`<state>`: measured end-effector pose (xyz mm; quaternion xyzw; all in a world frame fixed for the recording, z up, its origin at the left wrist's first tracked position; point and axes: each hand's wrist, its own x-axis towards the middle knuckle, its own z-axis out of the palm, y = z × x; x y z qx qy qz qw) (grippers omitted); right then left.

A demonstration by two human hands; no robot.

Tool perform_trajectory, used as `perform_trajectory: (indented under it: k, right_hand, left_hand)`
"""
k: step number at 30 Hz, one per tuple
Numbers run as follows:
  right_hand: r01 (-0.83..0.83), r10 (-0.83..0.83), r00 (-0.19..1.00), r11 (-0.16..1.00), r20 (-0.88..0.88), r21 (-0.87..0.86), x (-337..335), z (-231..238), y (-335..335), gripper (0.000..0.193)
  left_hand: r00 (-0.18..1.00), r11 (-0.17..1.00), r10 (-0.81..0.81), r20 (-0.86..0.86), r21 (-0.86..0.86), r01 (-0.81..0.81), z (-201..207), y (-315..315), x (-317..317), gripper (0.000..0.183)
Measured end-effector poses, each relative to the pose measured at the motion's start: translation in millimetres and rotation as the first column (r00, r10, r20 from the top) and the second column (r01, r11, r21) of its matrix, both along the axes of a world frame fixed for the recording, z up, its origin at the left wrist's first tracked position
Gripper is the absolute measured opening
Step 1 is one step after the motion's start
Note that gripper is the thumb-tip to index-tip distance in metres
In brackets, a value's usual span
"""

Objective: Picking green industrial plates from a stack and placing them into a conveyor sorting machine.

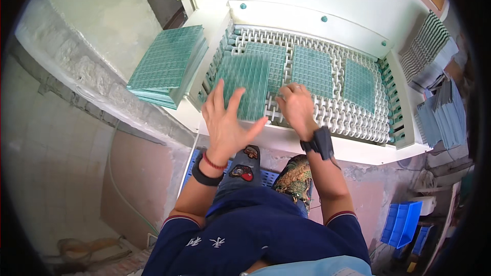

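A green gridded panel (244,84), smeared by motion, lies tilted over the left end of the roller conveyor (353,128). My left hand (225,125) is open at its near left corner, fingers and thumb spread. Just right of the panel's edge, my right hand (297,106) is closed with its fingers curled; whatever it may hold is hidden. Partly under the blurred panel is a second green panel (277,61). Further right on the white rollers lie a third panel (312,71) and another panel (359,86).
On the left ledge of the white machine frame rests a stack of green panels (166,61). Stacks of thin grey sheets (445,115) stand beyond the right end. A blue plastic bin (400,224) sits low at the right. A rough wall ledge (92,56) runs along the left.
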<state>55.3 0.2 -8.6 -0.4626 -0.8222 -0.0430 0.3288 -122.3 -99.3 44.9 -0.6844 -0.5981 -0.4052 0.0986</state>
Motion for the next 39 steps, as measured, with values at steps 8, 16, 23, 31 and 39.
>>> perform_trajectory:
  k: [8,16,23,31,39]
  right_hand:
    - [0.098,-0.093,0.986,0.995,0.139,-0.029,-26.0,-12.8,63.3,0.015]
    - [-0.157,0.081,0.960,0.947,-0.268,-0.279,-93.7,95.0,8.1,0.032]
    - [-0.328,0.243,0.924,0.900,-0.295,-0.287,-180.6,120.4,-13.2,0.041]
    - [-0.772,-0.183,0.486,0.368,-0.855,-0.518,-115.5,95.0,-13.5,0.021]
    - [-0.515,-0.366,0.413,0.661,-0.834,-0.546,79.6,16.7,-80.9,0.018]
  left_hand:
    - [0.999,0.992,-0.054,-0.005,-0.116,0.053,-31.0,-44.8,-1.6,0.063]
    - [0.998,0.971,-0.014,-0.064,-0.240,-0.001,-60.0,-23.0,11.0,0.065]
    - [0.992,0.962,-0.074,-0.105,-0.270,0.043,-72.1,-16.3,19.2,0.063]
    - [0.992,0.978,-0.084,-0.092,-0.201,0.064,-60.7,-10.0,13.9,0.064]
    - [0.990,0.982,-0.072,-0.124,-0.181,0.049,-69.0,4.6,10.8,0.065]
